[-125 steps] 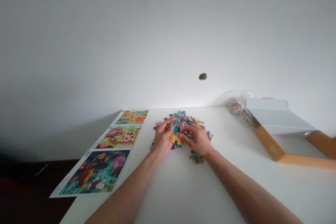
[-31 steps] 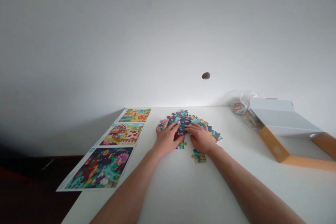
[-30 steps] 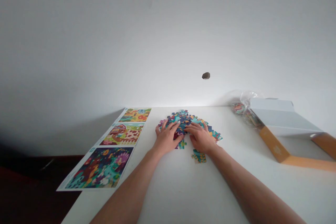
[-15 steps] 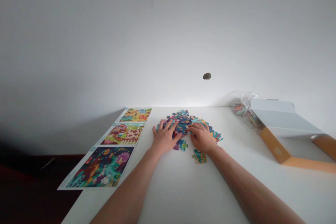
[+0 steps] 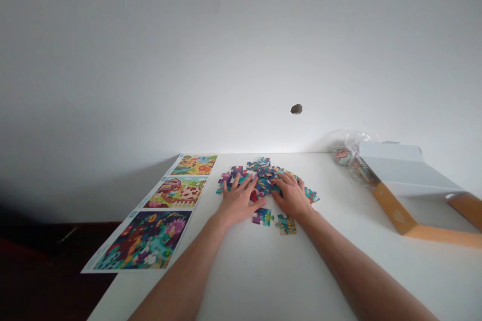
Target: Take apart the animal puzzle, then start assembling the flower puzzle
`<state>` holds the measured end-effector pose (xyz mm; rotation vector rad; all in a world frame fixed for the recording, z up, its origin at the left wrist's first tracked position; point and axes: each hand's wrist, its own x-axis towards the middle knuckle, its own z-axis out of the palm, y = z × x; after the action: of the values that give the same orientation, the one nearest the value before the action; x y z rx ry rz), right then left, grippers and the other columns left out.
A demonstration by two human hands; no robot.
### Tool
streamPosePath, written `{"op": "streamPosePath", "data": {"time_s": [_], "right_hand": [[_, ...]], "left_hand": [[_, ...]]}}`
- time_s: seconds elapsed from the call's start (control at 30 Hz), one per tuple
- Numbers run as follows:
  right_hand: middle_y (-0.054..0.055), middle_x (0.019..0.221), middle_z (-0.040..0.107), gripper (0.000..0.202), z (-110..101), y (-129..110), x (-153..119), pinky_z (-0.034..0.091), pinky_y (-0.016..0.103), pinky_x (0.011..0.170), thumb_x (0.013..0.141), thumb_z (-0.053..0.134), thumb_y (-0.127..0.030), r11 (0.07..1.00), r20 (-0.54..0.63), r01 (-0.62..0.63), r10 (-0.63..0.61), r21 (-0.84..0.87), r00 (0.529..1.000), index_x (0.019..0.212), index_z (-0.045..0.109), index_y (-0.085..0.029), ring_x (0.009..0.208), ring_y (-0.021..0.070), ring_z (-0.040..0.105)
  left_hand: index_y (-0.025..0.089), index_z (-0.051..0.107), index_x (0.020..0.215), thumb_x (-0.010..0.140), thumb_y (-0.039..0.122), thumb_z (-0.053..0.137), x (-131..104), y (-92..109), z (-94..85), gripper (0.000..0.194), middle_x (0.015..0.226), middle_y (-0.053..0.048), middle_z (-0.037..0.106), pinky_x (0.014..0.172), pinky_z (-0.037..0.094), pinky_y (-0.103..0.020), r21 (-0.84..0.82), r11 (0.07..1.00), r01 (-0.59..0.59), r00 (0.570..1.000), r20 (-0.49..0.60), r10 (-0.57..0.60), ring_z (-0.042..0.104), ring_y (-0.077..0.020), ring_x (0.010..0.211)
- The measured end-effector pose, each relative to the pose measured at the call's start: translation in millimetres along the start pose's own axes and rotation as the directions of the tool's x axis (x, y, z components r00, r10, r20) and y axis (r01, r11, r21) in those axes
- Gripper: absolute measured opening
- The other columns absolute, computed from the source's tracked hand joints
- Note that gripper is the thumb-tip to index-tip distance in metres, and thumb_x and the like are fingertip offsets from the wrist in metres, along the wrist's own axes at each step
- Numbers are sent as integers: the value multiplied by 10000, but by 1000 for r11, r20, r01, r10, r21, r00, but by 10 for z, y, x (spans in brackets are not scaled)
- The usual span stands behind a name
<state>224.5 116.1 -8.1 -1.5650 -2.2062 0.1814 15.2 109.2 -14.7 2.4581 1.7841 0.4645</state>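
Note:
A heap of colourful jigsaw puzzle pieces lies on the white table. My left hand rests on the heap's left side with its fingers spread. On the right side of the heap, my right hand lies over pieces, fingers stretched out. Neither hand grips a piece; those under the fingers are partly hidden. Nearer to me, a purple and teal puzzle piece sits between the hands, and a teal and yellow puzzle piece lies just below my right wrist.
A sheet with three printed pictures lies along the table's left edge, overhanging slightly. At the right stands an opened orange and white box, with a clear plastic bag of colourful contents beside it. A wall rises behind the table.
My left hand has shifted slightly toward me and pieces have spread left. The purple and teal piece has slid nearer. My right hand's fingers have straightened from a curl.

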Motion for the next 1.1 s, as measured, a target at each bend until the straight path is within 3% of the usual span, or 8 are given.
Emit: {"op": "streamPosePath", "data": {"time_s": [0.13, 0.33, 0.53, 0.7, 0.87, 0.93, 1.0, 1.1], "right_hand": [[48, 1508, 398, 464, -4, -10, -13, 145, 669, 1083, 899, 470, -268, 999, 42, 37, -37, -1, 998, 1359, 500, -316, 1409, 326, 257], [13, 1418, 518, 699, -9, -28, -21, -30, 690, 1100, 750, 407, -49, 974, 150, 212, -222, 85, 963, 1389, 453, -328, 1417, 265, 280], [47, 1446, 479, 678, 1, -46, -4, 25, 666, 1116, 735, 426, -57, 986, 84, 160, -163, 41, 983, 1368, 488, -291, 1409, 275, 283], [69, 1504, 400, 500, 23, -35, -6, 45, 730, 1072, 882, 426, -206, 999, 65, 20, -18, -38, 998, 1372, 485, -279, 1423, 327, 228], [46, 1453, 473, 477, 11, -16, 3, 17, 721, 1079, 877, 418, -172, 1000, 53, -17, 18, -12, 998, 1326, 532, -284, 1397, 310, 285], [50, 1398, 530, 518, -8, -17, 4, 24, 675, 1109, 814, 424, -103, 1000, 43, 13, -14, 16, 999, 1284, 571, -263, 1368, 286, 344], [46, 1345, 574, 572, -24, -23, 1, 63, 584, 1151, 745, 422, -48, 995, 52, 85, -87, 47, 995, 1250, 596, -250, 1321, 244, 415], [44, 1392, 531, 615, -25, -35, -3, 113, 527, 1161, 718, 438, -51, 990, 62, 137, -139, 40, 988, 1279, 580, -259, 1325, 233, 411]], "left_hand": [[395, 394, 1434, 821, 631, 543, -6, 15, -4, 672, 1515, -29, 411, 1136, 79, -643, -10, 997, -75, 997, -29, 75, 231, -352, 1446], [341, 304, 1486, 825, 596, 555, 57, 53, 9, 752, 1565, -57, 313, 1130, 62, -653, 2, 996, -94, 994, -49, 94, 185, -357, 1456], [328, 343, 1465, 823, 591, 560, 117, 120, 3, 727, 1525, -65, 385, 1128, 107, -638, -21, 995, -103, 995, 13, 103, 268, -350, 1414], [279, 524, 1341, 812, 569, 580, 101, 127, -18, 607, 1373, -117, 515, 1125, 168, -581, 42, 999, 14, 993, -115, -9, 412, -355, 1281], [215, 577, 1285, 808, 595, 557, 101, 76, -6, 610, 1419, -168, 455, 1069, 242, -598, 106, 972, 209, 966, -179, -188, 346, -410, 1318], [257, 495, 1375, 830, 544, 550, 96, 73, -3, 618, 1520, -125, 356, 1075, 233, -603, 113, 979, 170, 976, -156, -151, 265, -408, 1382], [355, 420, 1423, 875, 462, 514, 87, 84, -6, 566, 1569, -37, 296, 1090, 205, -612, 112, 992, 54, 994, -101, -42, 216, -381, 1422], [444, 472, 1360, 913, 408, 463, 76, 100, -15, 449, 1551, 31, 339, 1095, 188, -623, 92, 995, -37, 998, -41, 41, 240, -354, 1425]]}}
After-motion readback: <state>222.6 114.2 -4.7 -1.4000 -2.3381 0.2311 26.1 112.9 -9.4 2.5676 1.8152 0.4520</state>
